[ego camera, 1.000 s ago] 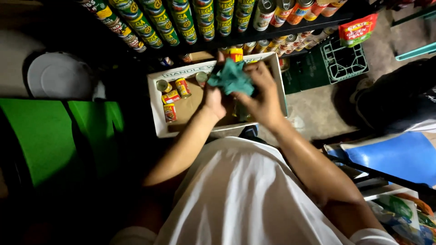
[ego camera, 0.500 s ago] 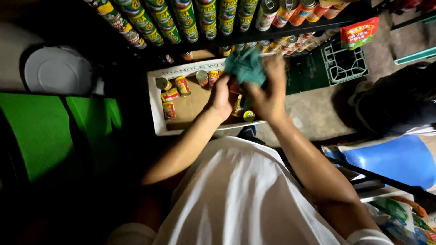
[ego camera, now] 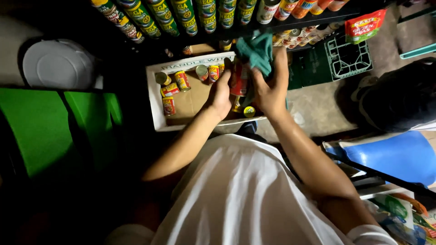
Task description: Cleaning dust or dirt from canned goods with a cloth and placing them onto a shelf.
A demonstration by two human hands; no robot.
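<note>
My left hand (ego camera: 221, 94) grips the red can (ego camera: 238, 80) upright over the cardboard box (ego camera: 156, 106), while my right hand (ego camera: 271, 86), just beside it, presses the teal cloth (ego camera: 255, 52) against its top.

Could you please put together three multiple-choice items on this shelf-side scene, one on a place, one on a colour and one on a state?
1. Where do the loose small cans lie?
A. in the open cardboard box
B. on the blue chair
C. in the green crate

2. What colour is the cloth?
A. white
B. teal green
C. orange

3. How is the red can held?
A. it lies untouched on the floor
B. it hangs from the shelf
C. it is gripped between both hands above the box

Answers:
1 A: the cans rest on the brown bottom of the box.
2 B: the cloth in the right hand is teal green.
3 C: the left hand and the right hand grip it.
</note>
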